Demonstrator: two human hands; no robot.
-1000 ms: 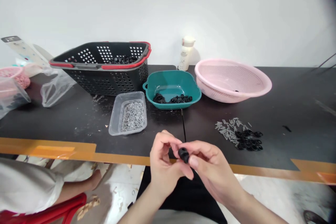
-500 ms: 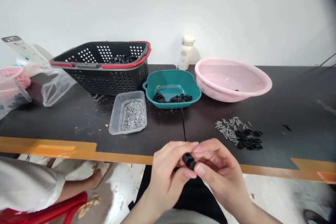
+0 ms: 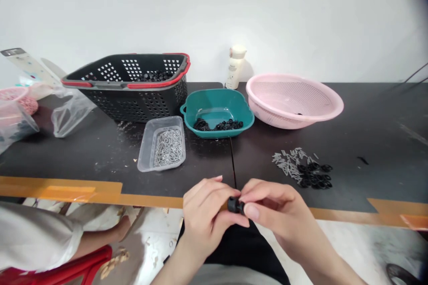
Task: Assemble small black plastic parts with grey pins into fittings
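Black workbench (image 3: 377,142) edged with orange tape (image 3: 67,191) runs along a white wall (image 3: 214,9). At its near edge, the left hand (image 3: 205,218) and right hand (image 3: 281,209) both pinch a small black plastic fitting (image 3: 236,205).

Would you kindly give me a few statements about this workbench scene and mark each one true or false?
1. The left hand and right hand both pinch a small black plastic part. True.
2. The teal bowl is empty. False: it holds black pieces.
3. The clear plastic tray holds small silvery pieces. True.
4. The pink colander stands left of the black basket. False: it stands to the basket's right, beyond the teal bowl.
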